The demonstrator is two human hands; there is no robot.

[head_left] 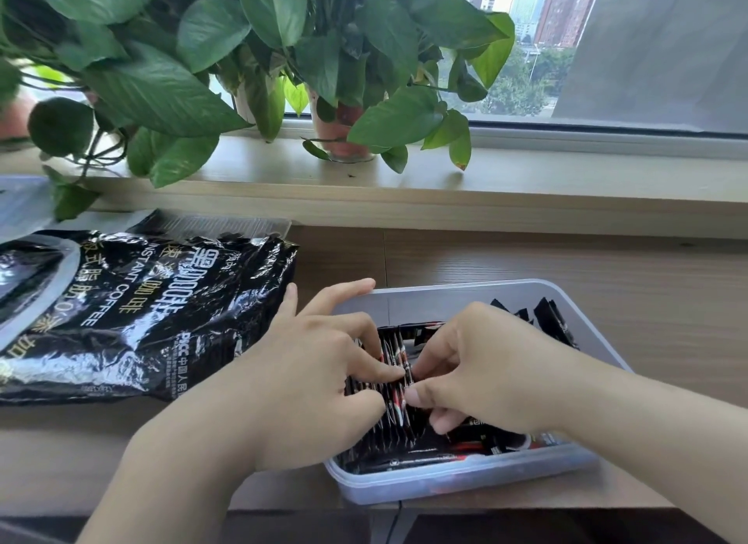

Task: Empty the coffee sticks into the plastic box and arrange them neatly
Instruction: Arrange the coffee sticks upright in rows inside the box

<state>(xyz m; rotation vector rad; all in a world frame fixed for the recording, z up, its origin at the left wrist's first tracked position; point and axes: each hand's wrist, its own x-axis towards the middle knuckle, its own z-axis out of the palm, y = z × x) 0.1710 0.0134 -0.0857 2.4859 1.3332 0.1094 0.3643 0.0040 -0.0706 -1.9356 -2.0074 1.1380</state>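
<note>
**While the sticks [394,385] sit in the box [445,294], we're on the tidying step**

Right in the middle of the box a packed row of sticks stands on edge, and that's where the action is. Our left hand [319,377] comes at the row from the left. Its thumb and curled fingertips pinch the top edges, and the index finger stretches out over the far rim. Our right hand [485,365] meets it from the other side, thumb and fingers curled onto the same bundle. So both hands are gripping sticks, and neither is idle.

We'd call this the arranging stage. The emptying looks done, judging by the bag [141,312] lying crumpled on the table [526,260] just left of the box, though we can't see inside it.

But it's not neat yet! A few sticks lie flat along the near wall, and a loose cluster [550,321] leans in the far right corner, apart from the row.

Next move, as we read it: squeeze the row tight and upright, then free one hand to gather those strays and stand them in line. That calls for a firm hold with the other hand, or the row may fan out and topple.

Beyond the table, leafy plants [202,78] crowd the sill [526,171].
</note>
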